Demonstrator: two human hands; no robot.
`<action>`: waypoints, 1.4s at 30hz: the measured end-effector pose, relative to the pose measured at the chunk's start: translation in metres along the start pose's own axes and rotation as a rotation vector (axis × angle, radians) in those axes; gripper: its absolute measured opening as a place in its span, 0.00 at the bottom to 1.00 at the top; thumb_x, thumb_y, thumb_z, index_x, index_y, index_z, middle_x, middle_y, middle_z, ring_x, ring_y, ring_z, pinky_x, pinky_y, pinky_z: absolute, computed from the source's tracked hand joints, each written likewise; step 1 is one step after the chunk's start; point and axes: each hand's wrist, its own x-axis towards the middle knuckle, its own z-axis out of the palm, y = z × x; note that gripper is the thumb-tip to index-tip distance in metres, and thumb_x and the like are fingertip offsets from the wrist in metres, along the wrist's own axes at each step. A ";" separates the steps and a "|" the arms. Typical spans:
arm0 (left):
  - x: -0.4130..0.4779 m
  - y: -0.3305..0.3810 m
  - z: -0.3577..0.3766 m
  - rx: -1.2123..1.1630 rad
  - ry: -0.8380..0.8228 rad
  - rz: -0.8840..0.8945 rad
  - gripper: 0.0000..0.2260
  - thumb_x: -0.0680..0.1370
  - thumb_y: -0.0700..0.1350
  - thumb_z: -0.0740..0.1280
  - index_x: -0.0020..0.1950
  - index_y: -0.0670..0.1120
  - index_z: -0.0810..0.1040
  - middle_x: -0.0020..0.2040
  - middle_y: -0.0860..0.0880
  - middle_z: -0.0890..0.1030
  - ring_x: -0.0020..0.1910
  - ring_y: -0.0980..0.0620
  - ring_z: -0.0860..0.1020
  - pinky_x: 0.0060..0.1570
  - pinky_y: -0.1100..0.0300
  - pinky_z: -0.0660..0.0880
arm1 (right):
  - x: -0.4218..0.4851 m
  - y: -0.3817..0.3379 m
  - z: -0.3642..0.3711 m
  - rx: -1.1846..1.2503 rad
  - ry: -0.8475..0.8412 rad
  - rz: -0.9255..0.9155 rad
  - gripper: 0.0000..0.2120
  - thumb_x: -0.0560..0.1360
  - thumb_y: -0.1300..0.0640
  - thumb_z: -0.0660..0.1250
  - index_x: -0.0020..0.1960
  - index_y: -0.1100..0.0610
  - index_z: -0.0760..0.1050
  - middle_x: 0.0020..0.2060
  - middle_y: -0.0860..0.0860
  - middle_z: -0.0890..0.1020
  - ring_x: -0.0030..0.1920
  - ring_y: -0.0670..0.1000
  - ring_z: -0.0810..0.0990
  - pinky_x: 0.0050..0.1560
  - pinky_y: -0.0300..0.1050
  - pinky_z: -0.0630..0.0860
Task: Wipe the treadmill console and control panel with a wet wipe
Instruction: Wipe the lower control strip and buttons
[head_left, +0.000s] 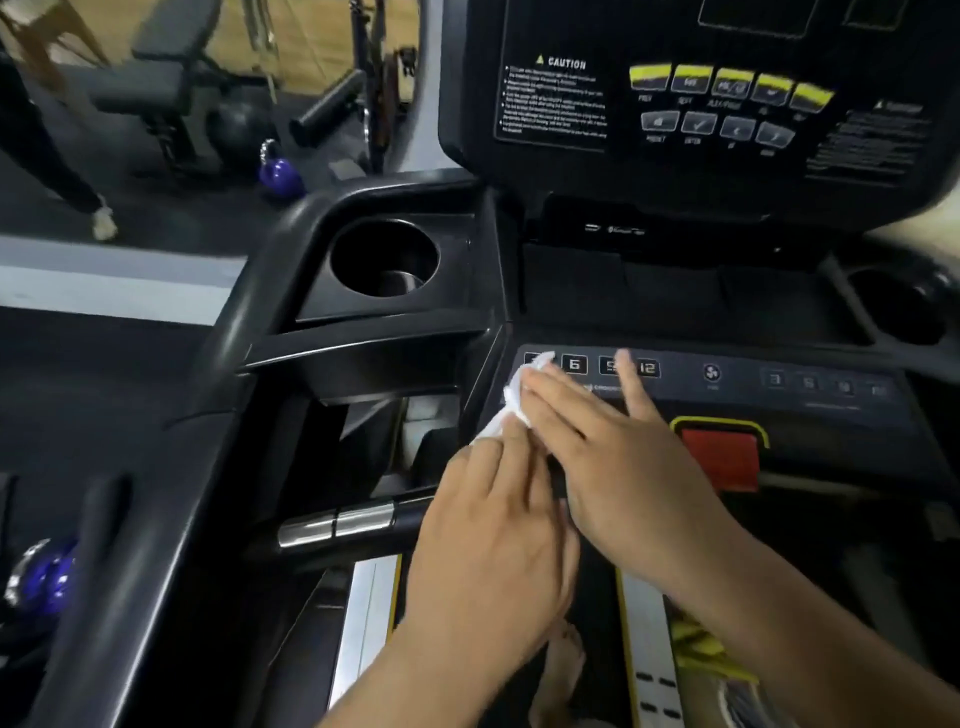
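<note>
Pressing a crumpled white wet wipe (514, 400) on the left end of the dark control panel (727, 397), the right hand (623, 467) keeps fingers straight and spread, the left hand (493, 530) touching its tail, panel extending rightward.

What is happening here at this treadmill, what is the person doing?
A person wipes the black lower control panel of the treadmill with a crumpled white wet wipe. The right hand presses it against the panel's left end, by the number keys; the left hand touches its lower end.
</note>
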 end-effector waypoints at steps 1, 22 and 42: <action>0.001 0.000 -0.001 0.016 -0.014 0.021 0.20 0.79 0.47 0.58 0.63 0.36 0.79 0.62 0.36 0.77 0.49 0.42 0.75 0.52 0.51 0.67 | 0.004 0.001 -0.001 -0.018 -0.003 0.026 0.28 0.70 0.60 0.55 0.70 0.60 0.69 0.69 0.55 0.73 0.71 0.53 0.69 0.69 0.70 0.57; 0.007 0.019 0.004 0.008 0.008 -0.089 0.25 0.81 0.48 0.57 0.73 0.33 0.69 0.73 0.34 0.70 0.71 0.36 0.69 0.72 0.46 0.60 | 0.005 0.007 0.007 -0.041 0.009 0.019 0.27 0.73 0.56 0.51 0.69 0.59 0.71 0.69 0.54 0.73 0.71 0.53 0.69 0.68 0.65 0.65; -0.009 0.029 0.009 0.141 -0.014 -0.117 0.25 0.76 0.43 0.64 0.68 0.28 0.72 0.67 0.28 0.72 0.69 0.30 0.70 0.69 0.40 0.69 | -0.009 0.004 0.003 0.002 -0.030 -0.092 0.32 0.70 0.58 0.46 0.71 0.58 0.70 0.70 0.52 0.72 0.72 0.51 0.67 0.72 0.62 0.54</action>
